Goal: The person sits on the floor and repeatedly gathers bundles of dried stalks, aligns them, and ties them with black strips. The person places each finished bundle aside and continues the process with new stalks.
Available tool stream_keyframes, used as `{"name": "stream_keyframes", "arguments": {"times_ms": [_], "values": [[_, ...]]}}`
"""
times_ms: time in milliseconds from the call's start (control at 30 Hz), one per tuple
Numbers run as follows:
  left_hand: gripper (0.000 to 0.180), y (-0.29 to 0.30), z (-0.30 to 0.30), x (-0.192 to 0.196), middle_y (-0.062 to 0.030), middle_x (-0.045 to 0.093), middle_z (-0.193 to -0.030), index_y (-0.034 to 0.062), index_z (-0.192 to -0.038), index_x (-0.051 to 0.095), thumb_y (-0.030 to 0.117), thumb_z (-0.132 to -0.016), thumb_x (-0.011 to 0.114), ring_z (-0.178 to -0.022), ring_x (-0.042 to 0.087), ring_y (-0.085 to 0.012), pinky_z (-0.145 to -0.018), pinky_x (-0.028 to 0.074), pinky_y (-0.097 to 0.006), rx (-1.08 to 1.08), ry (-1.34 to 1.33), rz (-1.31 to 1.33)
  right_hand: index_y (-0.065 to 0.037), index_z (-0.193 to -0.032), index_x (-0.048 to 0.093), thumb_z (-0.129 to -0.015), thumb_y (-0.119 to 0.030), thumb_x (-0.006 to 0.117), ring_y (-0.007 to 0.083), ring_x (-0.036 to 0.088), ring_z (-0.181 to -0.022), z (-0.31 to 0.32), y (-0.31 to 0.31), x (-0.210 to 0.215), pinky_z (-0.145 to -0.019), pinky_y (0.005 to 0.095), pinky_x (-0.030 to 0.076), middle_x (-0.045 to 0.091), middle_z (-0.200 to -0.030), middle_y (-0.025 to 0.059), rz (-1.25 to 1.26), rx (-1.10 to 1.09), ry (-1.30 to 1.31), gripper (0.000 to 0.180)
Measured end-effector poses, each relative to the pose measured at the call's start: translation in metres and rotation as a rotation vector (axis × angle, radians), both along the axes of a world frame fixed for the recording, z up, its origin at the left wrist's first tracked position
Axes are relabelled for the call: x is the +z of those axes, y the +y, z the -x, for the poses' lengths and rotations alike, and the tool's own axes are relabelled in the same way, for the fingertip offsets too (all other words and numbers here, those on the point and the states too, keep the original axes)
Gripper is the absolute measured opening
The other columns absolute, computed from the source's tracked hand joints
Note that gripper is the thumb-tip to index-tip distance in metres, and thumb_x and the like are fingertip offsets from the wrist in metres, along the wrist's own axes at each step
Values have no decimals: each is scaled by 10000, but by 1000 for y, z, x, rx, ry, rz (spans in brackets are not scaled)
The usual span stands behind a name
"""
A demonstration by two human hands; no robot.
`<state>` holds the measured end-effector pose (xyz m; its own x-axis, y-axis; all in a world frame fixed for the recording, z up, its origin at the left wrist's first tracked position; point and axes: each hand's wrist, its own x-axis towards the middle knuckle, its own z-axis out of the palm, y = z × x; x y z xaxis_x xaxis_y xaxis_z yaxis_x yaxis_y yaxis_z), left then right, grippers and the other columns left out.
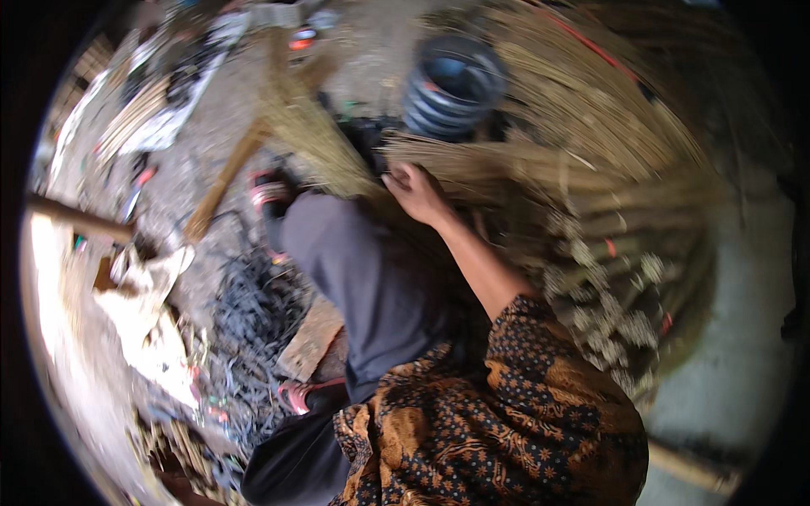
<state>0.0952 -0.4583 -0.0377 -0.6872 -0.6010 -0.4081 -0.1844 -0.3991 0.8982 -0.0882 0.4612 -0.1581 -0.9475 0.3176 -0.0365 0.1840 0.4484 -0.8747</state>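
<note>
On the far right we see a broad heap of dry straw-coloured stalks [582, 101], fanned out and tied in places. Near us is our brown-and-black patterned shirt [506, 422], and ahead of it our grey trousers [363, 261], one knee bent. To the left of the legs lies a tangle of dark strips [253, 312] on the floor. A long bundle of stalks [506, 160] lies right of centre, its cut ends pointing left, just above our right hand. On the left sits a pale cloth [148, 325]; beyond our knee a paler sheaf [308, 131] slants across. A dark ribbed bucket [451, 97] stands far off, behind the long bundle. A wooden block [312, 339] rests beside our leg. Our right hand [411, 190] has its fingers partly curled next to the stalk ends; blur means we cannot tell whether it grips them. Our left hand [169, 468], dark at the near left, is beside some short sticks [187, 447]; its grip we cannot tell. Smallest is an orange-red object [302, 38], far off.
</note>
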Motion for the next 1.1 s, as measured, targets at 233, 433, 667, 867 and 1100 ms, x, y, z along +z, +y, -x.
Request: {"name": "stream_keyframes", "arguments": {"times_ms": [233, 433, 667, 867, 1100], "values": [[590, 99, 175, -124, -84, 642, -1292, 171, -1514, 474, 449, -1019, 637, -1038, 666, -225, -760, 545, -324, -766, -452, 383, 0, -1281, 651, -1004, -256, 671, 268, 717, -1028, -123, 125, 189, -856, 364, 585, 720, -1135, 181, -317, -468, 386, 378], [452, 181, 226, -155, -53, 616, -1085, 161, -1374, 541, 430, -1018, 609, -810, 593, -198, -636, 448, -359, -1076, -607, 490, -1, -1349, 618, -965, -412, 631, 423, 626, -1229, -319, 221, 240, -1063, 484, 497, 660, -1289, 275, -1054, -1104, -165, 563], [565, 165, 224, -141, -168, 546, -1490, 149, -1550, 472, 438, -1065, 498, -1304, 569, -379, -1024, 487, -550, -1023, -558, 268, -29, -1410, 592, -959, -556, 591, 452, 544, -1342, -530, 240, 249, -1096, 544, 465, 533, -1481, 264, -606, -1676, -1014, 693], [567, 178, 213, -133, -136, 570, -1453, 151, -1508, 519, 446, -1030, 598, -1270, 585, -348, -985, 497, -529, -1001, -602, 286, 44, -1390, 593, -953, -617, 559, 406, 588, -1315, -636, 248, 193, -1103, 497, 461, 602, -1411, 295, -461, -1257, -1110, 794], [568, 183, 212, -121, -129, 574, -1445, 150, -1490, 536, 448, -1016, 631, -1263, 588, -339, -969, 502, -523, -994, -596, 285, -27, -1449, 575, -999, -502, 539, 406, 583, -1302, -635, 244, 220, -1134, 487, 432, 608, -1413, 267, -43, -1592, -530, 654]]}}
